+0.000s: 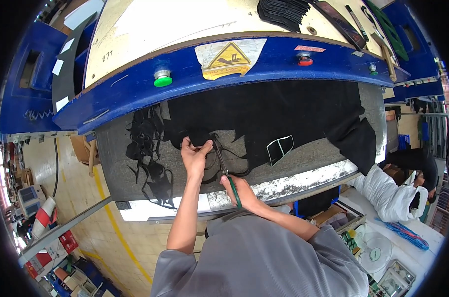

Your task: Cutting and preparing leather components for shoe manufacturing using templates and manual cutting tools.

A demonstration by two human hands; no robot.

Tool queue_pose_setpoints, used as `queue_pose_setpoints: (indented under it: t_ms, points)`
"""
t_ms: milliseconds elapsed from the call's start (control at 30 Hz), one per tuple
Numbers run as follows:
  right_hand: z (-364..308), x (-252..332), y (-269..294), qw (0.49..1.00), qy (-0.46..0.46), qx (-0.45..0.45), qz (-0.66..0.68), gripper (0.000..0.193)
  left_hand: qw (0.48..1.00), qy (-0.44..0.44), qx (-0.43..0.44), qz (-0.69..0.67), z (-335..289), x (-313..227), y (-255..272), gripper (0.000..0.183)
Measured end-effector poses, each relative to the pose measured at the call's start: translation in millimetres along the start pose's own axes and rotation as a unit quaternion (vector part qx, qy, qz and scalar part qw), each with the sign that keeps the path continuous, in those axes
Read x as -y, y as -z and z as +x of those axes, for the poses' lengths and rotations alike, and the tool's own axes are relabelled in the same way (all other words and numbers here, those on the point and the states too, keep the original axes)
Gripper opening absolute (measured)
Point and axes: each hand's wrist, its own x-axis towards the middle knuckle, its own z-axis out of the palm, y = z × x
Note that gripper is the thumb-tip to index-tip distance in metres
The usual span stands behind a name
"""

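A large sheet of black fabric (pixel 293 106) lies over the dark worktop, its near edge cut into notches and thin strips. My left hand (pixel 194 157) pinches a black piece (pixel 199 135) at this ragged edge, thumb on top. In my right hand (pixel 241 190) is a pair of scissors (pixel 223 166) with green handles. The blades point away from me and reach the fabric beside my left thumb; whether they are parted is hard to make out. To the right, a thin metal cutting die (pixel 280 150) with a crossbar rests at the fabric's edge.
Tangled black scraps (pixel 152 138) lie left of my hands. Just beyond the fabric runs a blue machine beam (pixel 184 81) with a green button (pixel 162 79) and a red button (pixel 304 60). A folded fabric flap (pixel 357 143) hangs over the right front edge, near a white sack (pixel 390 193).
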Motion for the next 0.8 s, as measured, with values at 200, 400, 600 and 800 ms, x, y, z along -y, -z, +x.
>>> queue_pose_setpoints:
  t_ms: [200, 400, 600, 800]
  points:
    - [-1, -5, 0, 0.999, -0.032, 0.019, 0.026, 0.059, 1.0, 0.009, 0.012, 0.021, 0, -2, 2, 0.034]
    - [-3, -4, 0, 1.0, -0.025, 0.011, 0.011, 0.057, 0.999, 0.019, 0.017, 0.038, 3, 0, 7, 0.036]
    - [1, -11, 3, 0.999, 0.021, -0.003, -0.031, 0.057, 0.999, 0.033, 0.034, 0.025, 6, -8, 5, 0.036]
    - [2, 5, 3, 0.999, 0.022, -0.024, -0.04, 0.055, 0.998, 0.032, 0.044, 0.028, 5, -6, 9, 0.036]
